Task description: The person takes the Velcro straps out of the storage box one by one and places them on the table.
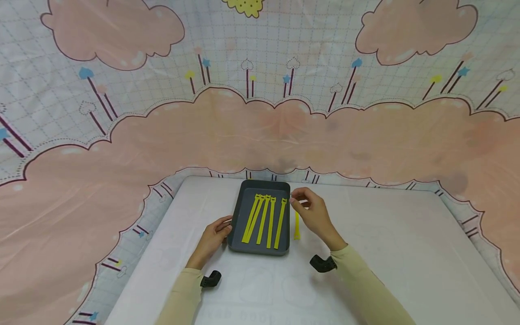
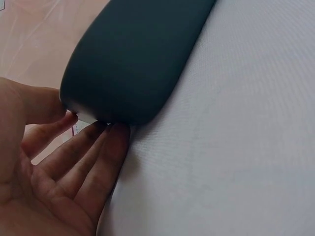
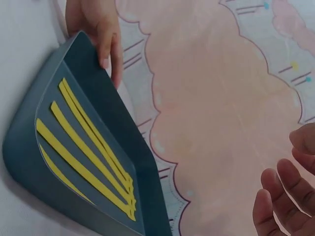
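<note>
Spotting yellow strips (image 1: 271,222) in a dark tray (image 1: 260,251)

Only thing close to writing is a row of faint marks along the bottom middle of the frame on the white bench (image 1: 406,243), way too washed out for me to read.

Strips are flat and skinny, each with a wider, notched head toward the top. Five lie side by side in the grey tray near the middle of the frame, fanned a bit, the two leftmost bunched up. One loose strip (image 1: 297,230) sits on the bench just right of it.

Left hand (image 1: 212,237) has a light hold on the tray's left edge, thumb and fingers against it. Right hand (image 1: 314,216) is at the tray's right rim, fingers gently bent, and the right wrist view shows a gap between thumb and fingertips. It covers the loose strip's top end, so I can't see that part.

Also around: pale sleeves (image 1: 365,284), black gadgets (image 1: 211,279) at both wrists, and a cloth (image 1: 284,144) with pink clouds filling the upper frame.
</note>
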`<state>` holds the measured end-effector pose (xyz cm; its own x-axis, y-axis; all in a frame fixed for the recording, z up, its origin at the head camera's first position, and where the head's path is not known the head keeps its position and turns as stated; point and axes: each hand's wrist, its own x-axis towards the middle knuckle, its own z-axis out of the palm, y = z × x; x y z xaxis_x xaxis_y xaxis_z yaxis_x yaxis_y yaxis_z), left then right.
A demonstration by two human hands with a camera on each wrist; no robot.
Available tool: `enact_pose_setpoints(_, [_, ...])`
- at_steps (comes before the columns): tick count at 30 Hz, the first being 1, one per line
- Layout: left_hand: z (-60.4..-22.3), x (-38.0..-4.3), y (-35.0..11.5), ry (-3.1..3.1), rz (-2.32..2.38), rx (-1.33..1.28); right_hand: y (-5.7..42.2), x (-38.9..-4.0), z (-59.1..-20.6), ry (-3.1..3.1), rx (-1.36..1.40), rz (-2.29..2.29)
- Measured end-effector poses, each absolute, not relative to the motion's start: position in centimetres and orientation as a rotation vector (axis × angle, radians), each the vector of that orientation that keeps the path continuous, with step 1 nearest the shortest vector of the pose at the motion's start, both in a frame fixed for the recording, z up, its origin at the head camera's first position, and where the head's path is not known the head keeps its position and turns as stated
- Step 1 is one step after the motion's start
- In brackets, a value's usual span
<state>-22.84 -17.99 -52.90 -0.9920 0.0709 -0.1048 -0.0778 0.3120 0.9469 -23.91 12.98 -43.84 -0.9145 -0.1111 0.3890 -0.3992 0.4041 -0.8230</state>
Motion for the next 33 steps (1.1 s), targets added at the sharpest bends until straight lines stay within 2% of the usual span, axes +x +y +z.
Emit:
enact_pose_setpoints(10, [-52.2,-22.5,-17.9,2.423,1.768,-0.024,11.3,-23.2,-42.9,-2.453,0.530,1.485])
enact_pose_setpoints(19, [-52.7,-22.7,-18.0,2.430,1.785,-0.027,10.2,-23.9,-43.7,-2.489,0.678,1.416])
enact_pose_setpoints(33, [-52.6,-22.5,-17.8,2.436,1.773,-0.031,7.6,-24.2,-44.7,-2.618,0.760,1.297])
